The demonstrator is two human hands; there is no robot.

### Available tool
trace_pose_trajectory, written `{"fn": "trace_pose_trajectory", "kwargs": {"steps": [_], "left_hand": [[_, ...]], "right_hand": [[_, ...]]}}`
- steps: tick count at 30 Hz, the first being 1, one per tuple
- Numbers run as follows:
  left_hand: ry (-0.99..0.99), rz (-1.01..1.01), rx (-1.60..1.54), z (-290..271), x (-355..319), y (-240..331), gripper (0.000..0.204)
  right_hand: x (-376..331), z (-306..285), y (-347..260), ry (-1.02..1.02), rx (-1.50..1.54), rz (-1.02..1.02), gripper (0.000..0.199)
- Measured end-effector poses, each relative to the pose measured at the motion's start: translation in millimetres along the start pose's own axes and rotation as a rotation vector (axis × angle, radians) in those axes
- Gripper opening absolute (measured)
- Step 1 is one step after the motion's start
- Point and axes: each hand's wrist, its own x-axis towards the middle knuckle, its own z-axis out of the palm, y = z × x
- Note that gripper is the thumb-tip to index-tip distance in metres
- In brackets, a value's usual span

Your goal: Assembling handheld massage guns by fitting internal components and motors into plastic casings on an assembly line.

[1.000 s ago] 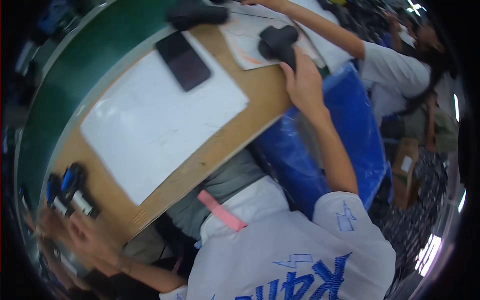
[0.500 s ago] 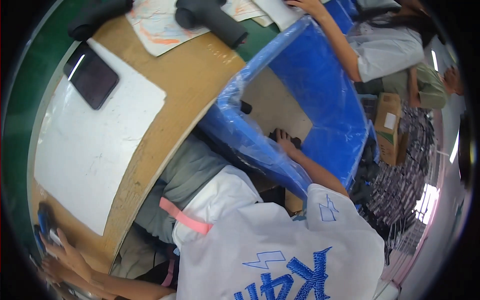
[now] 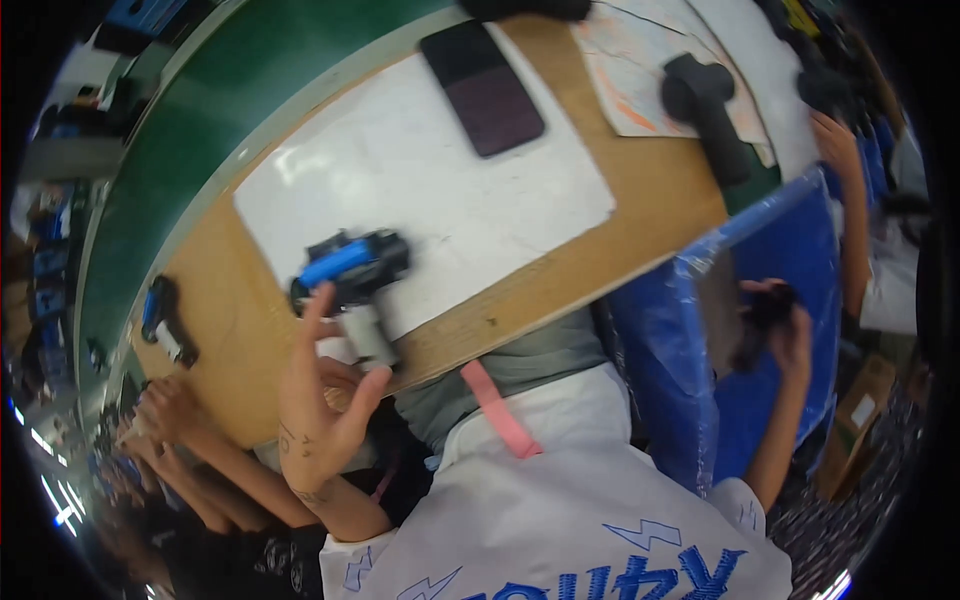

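My left hand (image 3: 325,400) is at the table's near edge, its fingers against a pistol-shaped device (image 3: 350,260) with a blue-and-black head and a grey handle. The device is over the white mat and smeared by motion; its grip is partly hidden. My right hand (image 3: 790,335) is over the blue-lined bin (image 3: 700,430) at the right, closed round a small black piece (image 3: 768,305) whose kind I cannot make out. A similar blue-and-black device (image 3: 165,320) with a grey handle lies farther left on the table.
A dark phone (image 3: 482,90) lies on the white mat (image 3: 420,200). A black T-shaped tool (image 3: 708,115) rests on marked paper at the right. Another person's hands (image 3: 165,410) are at the left; another person's arm (image 3: 850,170) reaches by the bin. A cardboard box (image 3: 858,425) stands beyond.
The view has swung left. My right hand has lifted out of the bin with a black piece. My left hand has brought a blue-and-black device over the mat.
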Motion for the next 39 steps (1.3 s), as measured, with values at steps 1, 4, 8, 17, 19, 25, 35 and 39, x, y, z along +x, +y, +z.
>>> {"fn": "trace_pose_trajectory", "kwargs": {"steps": [1, 4, 8, 17, 19, 25, 35, 39], "left_hand": [[-0.012, 0.055, -0.055, -11.0, -2.6, -10.8, 0.069], [0.203, 0.152, -0.243, -20.9, 7.5, -48.7, 0.050], [0.185, 0.330, -0.326, -19.3, 40.6, -68.1, 0.049], [0.233, 0.396, -0.221, -6.5, 40.6, -90.2, 0.048], [0.286, 0.453, -0.206, -2.6, 41.8, -88.9, 0.046], [0.360, 0.515, -0.056, -2.8, 44.6, -79.5, 0.042], [0.342, 0.569, -0.105, 3.9, 49.3, -80.6, 0.042], [0.368, 0.567, -0.006, 3.0, 53.0, -75.4, 0.040]], "right_hand": [[1.4, 22.4, -32.9, -0.074, 0.013, -0.018, 0.076], [1.2, 47.8, -79.3, -0.101, -0.226, -0.074, 0.084], [35.3, 203.1, -99.0, -0.080, -0.633, -0.224, 0.098], [78.5, 277.1, -70.8, -0.240, -1.281, -0.554, 0.074], [73.8, 280.8, -71.2, -0.378, -1.320, -0.576, 0.082], [72.1, 282.7, -74.2, -0.453, -1.403, -0.512, 0.106], [62.4, 300.8, -92.0, -0.520, -1.675, -0.409, 0.137], [65.0, 311.0, -108.6, -0.623, -1.511, -0.493, 0.138]]}}
